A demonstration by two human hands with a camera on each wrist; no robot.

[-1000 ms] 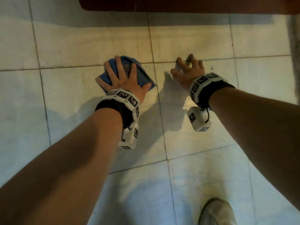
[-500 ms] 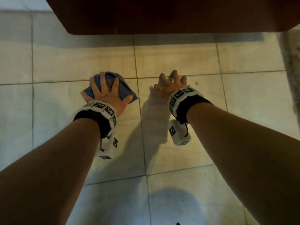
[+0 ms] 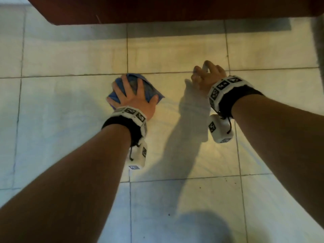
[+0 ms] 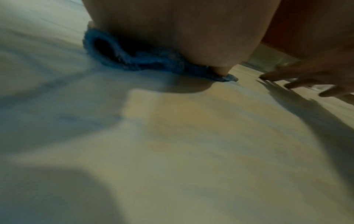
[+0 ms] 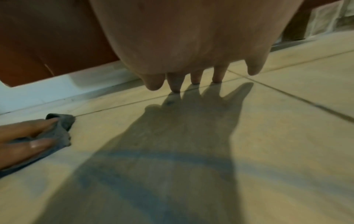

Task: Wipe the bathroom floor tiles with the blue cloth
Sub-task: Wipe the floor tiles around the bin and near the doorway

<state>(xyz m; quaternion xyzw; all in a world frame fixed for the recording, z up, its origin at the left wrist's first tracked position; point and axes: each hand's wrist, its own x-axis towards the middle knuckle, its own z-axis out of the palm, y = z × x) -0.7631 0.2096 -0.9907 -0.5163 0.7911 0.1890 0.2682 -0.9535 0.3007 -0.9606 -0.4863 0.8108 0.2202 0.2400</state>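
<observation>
The folded blue cloth (image 3: 149, 90) lies on the pale floor tiles (image 3: 175, 53), just below a grout line. My left hand (image 3: 133, 93) lies flat on top of it with fingers spread straight, pressing it down. In the left wrist view the cloth (image 4: 145, 62) bulges out from under the palm. The right wrist view shows the cloth (image 5: 61, 134) under the left fingers at the left edge. My right hand (image 3: 206, 74) is to the right of the cloth, apart from it, propped on straight fingertips (image 5: 176, 86) that touch the tile, holding nothing.
A dark reddish-brown cabinet or door base (image 3: 157, 9) runs along the far edge, with a white skirting (image 5: 57, 87) beneath it. Grout lines cross the floor. A dark rough strip (image 3: 318, 32) borders the far right. Shadows of both arms fall on the tiles.
The left hand and cloth slid slightly toward me along the tile. The right hand shifted right, farther from the cloth. The view tilted up, so the shoe at the bottom is out of frame.
</observation>
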